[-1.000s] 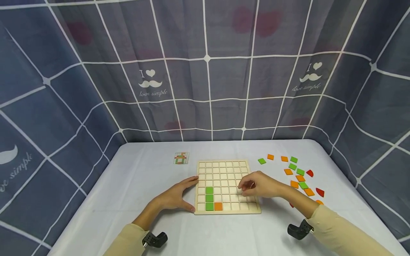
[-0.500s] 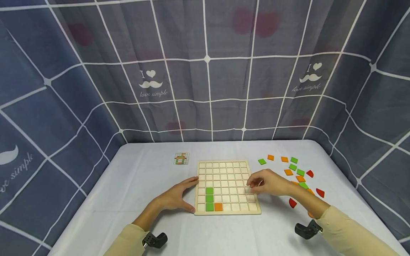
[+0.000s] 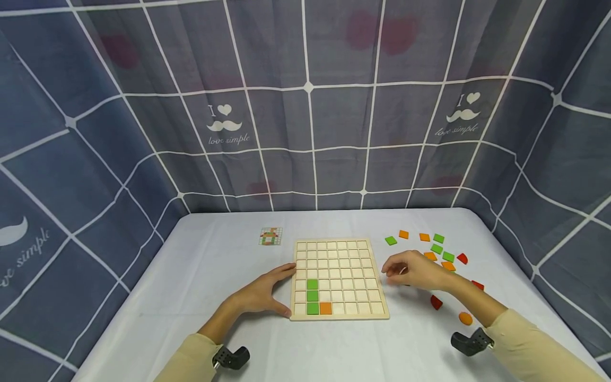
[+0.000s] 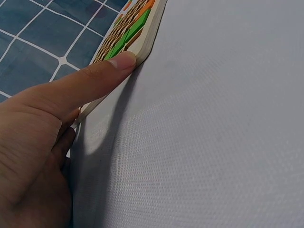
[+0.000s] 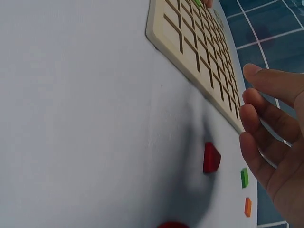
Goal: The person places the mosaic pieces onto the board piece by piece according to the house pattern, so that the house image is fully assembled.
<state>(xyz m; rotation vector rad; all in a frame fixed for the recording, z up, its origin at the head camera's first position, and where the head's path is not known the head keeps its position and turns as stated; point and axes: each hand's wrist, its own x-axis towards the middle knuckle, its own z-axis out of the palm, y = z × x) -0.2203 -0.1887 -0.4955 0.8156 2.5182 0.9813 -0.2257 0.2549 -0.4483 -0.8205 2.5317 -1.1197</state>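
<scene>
A wooden grid board [image 3: 343, 276] lies on the table with three green square tiles [image 3: 312, 295] stacked in one column and an orange square tile [image 3: 325, 308] beside the lowest. My left hand [image 3: 260, 292] rests along the board's left edge, fingers extended. In the left wrist view its thumb [image 4: 99, 83] touches the near corner. Just right of the board hovers my right hand [image 3: 415, 270], fingers loosely bent; the right wrist view shows nothing between thumb and fingertips. Beneath it on the cloth lies a red piece [image 5: 211, 157] with one curved side.
Loose green tiles [image 3: 436, 248], orange tiles [image 3: 424, 237] and red pieces [image 3: 436, 302] are scattered to the right, some hidden by my right arm. A round orange piece [image 3: 465, 318] lies nearer. A small pattern card [image 3: 270, 236] sits behind the board's left side. Gridded curtains [image 3: 334, 116] surround the table.
My right hand has moved right, from above the board's right columns to beyond its right edge. The left hand and the tiles on the board have stayed put.
</scene>
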